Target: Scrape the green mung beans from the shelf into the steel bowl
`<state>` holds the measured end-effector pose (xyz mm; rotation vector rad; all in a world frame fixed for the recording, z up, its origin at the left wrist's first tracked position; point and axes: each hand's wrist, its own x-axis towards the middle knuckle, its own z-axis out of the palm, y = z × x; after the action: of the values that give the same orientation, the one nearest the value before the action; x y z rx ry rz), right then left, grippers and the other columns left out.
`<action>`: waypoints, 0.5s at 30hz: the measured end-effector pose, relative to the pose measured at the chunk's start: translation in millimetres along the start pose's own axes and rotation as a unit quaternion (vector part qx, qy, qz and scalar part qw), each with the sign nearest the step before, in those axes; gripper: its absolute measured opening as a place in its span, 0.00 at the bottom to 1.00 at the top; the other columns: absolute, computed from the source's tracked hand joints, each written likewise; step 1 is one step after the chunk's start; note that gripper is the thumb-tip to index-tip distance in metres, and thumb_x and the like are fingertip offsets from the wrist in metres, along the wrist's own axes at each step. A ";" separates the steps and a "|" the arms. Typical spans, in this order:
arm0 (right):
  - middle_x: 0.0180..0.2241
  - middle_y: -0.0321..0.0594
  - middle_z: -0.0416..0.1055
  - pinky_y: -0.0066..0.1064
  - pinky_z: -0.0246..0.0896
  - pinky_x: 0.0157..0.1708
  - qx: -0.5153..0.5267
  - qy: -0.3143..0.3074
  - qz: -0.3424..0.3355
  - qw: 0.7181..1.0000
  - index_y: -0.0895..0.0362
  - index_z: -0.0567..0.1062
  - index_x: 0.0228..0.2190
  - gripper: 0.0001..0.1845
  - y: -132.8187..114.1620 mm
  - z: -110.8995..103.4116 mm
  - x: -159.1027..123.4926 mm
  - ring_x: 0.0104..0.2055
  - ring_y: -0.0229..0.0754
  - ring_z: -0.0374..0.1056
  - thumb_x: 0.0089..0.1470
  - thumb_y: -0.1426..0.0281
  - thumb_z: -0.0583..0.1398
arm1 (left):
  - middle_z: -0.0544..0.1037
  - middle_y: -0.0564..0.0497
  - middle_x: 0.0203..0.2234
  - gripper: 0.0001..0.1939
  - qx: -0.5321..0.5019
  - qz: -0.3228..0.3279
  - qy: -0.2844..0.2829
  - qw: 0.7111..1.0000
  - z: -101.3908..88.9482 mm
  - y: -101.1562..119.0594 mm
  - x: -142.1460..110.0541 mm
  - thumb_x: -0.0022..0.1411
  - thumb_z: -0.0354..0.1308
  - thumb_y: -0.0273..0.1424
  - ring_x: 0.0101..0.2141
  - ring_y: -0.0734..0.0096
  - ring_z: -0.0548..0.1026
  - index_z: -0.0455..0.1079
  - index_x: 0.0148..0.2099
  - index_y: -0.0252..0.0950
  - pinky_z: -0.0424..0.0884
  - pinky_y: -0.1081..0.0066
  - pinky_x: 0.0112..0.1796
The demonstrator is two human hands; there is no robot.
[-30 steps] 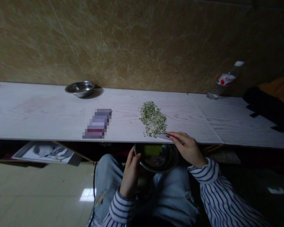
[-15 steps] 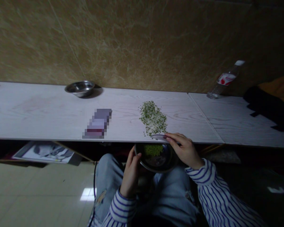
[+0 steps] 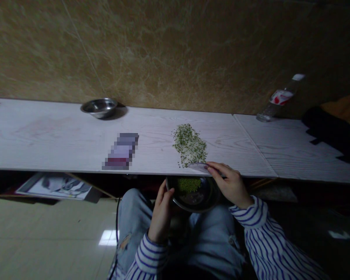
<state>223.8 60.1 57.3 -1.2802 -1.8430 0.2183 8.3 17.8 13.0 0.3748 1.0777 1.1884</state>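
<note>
My left hand (image 3: pixel 161 212) grips the left rim of a dark metal bowl (image 3: pixel 205 198) held just below the table's front edge, over my lap. Green grains (image 3: pixel 188 184) lie heaped in the bowl's far side. My right hand (image 3: pixel 229 182) is closed on a small pale flat card (image 3: pixel 198 167) that rests on the table edge, right at the near end of a scattered pile of green grains (image 3: pixel 189 144) on the white table (image 3: pixel 61 136).
A second steel bowl (image 3: pixel 99 107) sits at the back left by the wall. A blurred flat object (image 3: pixel 121 151) lies left of the grains. A plastic bottle (image 3: pixel 280 97) leans at the back right, beside dark and orange cloth (image 3: pixel 335 128). A picture frame (image 3: pixel 56 186) lies under the table.
My right hand with the card shifted slightly left along the table edge and then back right. The left hand and bowl stayed put.
</note>
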 end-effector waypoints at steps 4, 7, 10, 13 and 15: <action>0.42 0.41 0.81 0.37 0.73 0.45 0.004 0.006 0.009 1.000 0.51 0.79 0.45 0.12 -0.2 1.0 0.9 0.43 0.45 0.77 0.63 0.66 0.58 | 0.71 0.48 0.61 0.25 0.008 0.011 0.000 1.000 -1.7 0.5 1.3 0.61 0.59 0.33 0.60 0.57 0.67 0.67 0.61 0.44 0.71 0.63 0.53; 0.42 0.42 0.81 0.37 0.74 0.45 0.005 0.012 0.012 1.000 0.51 0.79 0.45 0.12 0.9 0.6 1.0 0.43 0.45 0.77 0.62 0.65 0.59 | 0.72 0.49 0.61 0.24 0.016 0.023 0.004 1.000 -3.9 -0.5 3.1 0.61 0.58 0.32 0.62 0.59 0.66 0.68 0.60 0.43 0.68 0.65 0.56; 0.42 0.42 0.81 0.37 0.74 0.45 0.006 0.007 0.014 1.000 0.51 0.79 0.45 0.13 1.7 1.1 1.3 0.44 0.45 0.77 0.62 0.65 0.58 | 0.70 0.48 0.62 0.26 0.012 0.014 0.003 1.000 -4.3 -1.3 3.4 0.62 0.58 0.33 0.62 0.56 0.66 0.66 0.62 0.44 0.71 0.63 0.53; 0.42 0.42 0.81 0.37 0.74 0.45 0.009 0.004 0.015 1.000 0.51 0.79 0.45 0.13 0.4 2.7 2.3 0.43 0.45 0.77 0.63 0.65 0.58 | 0.70 0.48 0.62 0.28 0.004 0.005 -0.001 1.000 -3.5 -1.2 2.8 0.61 0.59 0.33 0.60 0.55 0.67 0.65 0.63 0.44 0.73 0.62 0.51; 0.42 0.41 0.81 0.37 0.74 0.45 0.010 0.003 0.013 1.000 0.51 0.79 0.45 0.13 -1.2 3.6 2.7 0.43 0.45 0.77 0.63 0.65 0.58 | 0.71 0.48 0.61 0.27 0.000 0.006 -0.004 1.000 -3.1 -0.6 2.4 0.61 0.59 0.33 0.60 0.55 0.68 0.65 0.63 0.44 0.73 0.62 0.51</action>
<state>220.1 62.9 57.3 -1.2907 -1.8154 0.2468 6.0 18.8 9.9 0.3858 1.0710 1.1958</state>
